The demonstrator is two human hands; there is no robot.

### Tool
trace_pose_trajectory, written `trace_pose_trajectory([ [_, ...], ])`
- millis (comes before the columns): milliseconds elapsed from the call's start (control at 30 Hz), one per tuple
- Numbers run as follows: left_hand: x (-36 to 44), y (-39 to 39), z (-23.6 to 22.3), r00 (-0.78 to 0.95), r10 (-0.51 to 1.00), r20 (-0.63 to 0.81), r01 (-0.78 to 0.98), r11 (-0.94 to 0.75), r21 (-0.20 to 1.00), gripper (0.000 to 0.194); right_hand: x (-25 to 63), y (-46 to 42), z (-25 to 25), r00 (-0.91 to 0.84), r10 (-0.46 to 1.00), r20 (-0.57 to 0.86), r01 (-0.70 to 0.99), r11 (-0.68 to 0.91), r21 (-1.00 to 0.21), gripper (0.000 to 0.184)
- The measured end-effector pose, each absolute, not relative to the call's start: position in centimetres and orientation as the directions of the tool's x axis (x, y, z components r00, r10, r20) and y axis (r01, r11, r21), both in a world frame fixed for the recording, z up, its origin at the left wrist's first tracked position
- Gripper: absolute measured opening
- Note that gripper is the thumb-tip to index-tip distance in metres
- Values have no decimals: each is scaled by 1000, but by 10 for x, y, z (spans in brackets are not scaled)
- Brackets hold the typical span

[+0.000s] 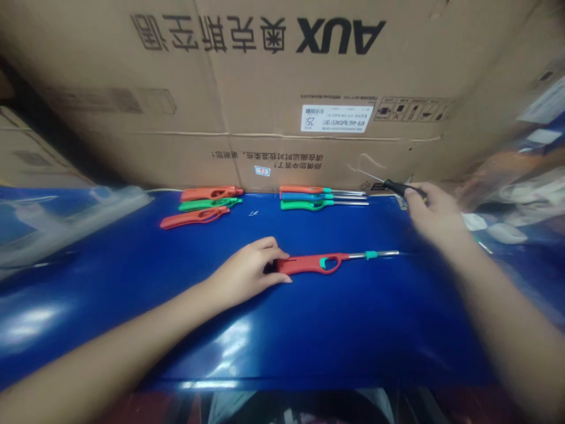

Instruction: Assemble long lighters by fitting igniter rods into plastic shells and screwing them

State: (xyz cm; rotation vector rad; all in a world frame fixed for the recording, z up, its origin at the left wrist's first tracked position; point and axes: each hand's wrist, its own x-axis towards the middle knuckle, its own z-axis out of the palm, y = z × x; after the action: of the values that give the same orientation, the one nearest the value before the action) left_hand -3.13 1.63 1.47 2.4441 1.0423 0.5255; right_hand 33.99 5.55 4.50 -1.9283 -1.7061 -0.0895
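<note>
My left hand [253, 266] grips the butt end of a red gas lighter [304, 264], which lies on the blue table. Its teal trigger shows in the loop, and a teal piece sits partway along its metal tube, which points right. Farther right, my right hand [430, 209] is closed around the dark handle of a screwdriver [392, 187], its thin shaft pointing up and left in front of the cardboard. Three long-tubed lighters [304, 198], orange, blue and green, lie side by side behind the red one.
At the back left lie two orange-red lighter bodies [194, 218] and a green lighter body [189, 204], without metal tubes. A large cardboard box [247, 106] walls off the table's [353, 330] back edge. Clear plastic [79, 218] lies at left; blurred white items [507, 232] lie at right.
</note>
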Motion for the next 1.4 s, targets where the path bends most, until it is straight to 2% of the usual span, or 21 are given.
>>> trace_pose_trajectory([
  [100,-30,15,12,663,724,192,566,-652,505,41,292,40,39,130,921,367,833,99,-544,49],
  [167,-28,14,10,681,701,212,544,-678,494,45,259,30,31,-75,963,259,639,246,-729,44],
  [200,-27,14,10,689,691,219,536,-689,487,47,245,27,27,-182,955,235,568,298,-767,39],
  [300,-26,12,9,704,675,220,533,-708,463,49,213,26,21,-284,932,225,502,344,-793,30],
  [400,-26,10,11,713,670,206,539,-712,450,47,192,38,19,-308,925,222,468,350,-812,22],
  [567,-28,6,14,714,669,207,545,-716,436,35,169,61,14,-253,938,237,412,326,-851,19],
  [833,-29,4,17,723,658,211,554,-734,394,34,159,66,11,-178,961,213,285,258,-923,10],
  [1033,-28,4,14,722,658,215,542,-730,417,36,171,53,19,-61,988,143,163,151,-975,30],
  [1133,-27,4,10,730,644,230,510,-737,443,41,186,43,26,11,997,73,-3,73,-997,39],
  [1233,-24,4,5,735,631,249,478,-743,469,45,204,32,34,55,998,-26,-239,-12,-971,36],
  [1400,-17,-1,0,726,636,263,460,-733,502,45,229,24,39,-31,971,-236,-451,-224,-864,33],
])
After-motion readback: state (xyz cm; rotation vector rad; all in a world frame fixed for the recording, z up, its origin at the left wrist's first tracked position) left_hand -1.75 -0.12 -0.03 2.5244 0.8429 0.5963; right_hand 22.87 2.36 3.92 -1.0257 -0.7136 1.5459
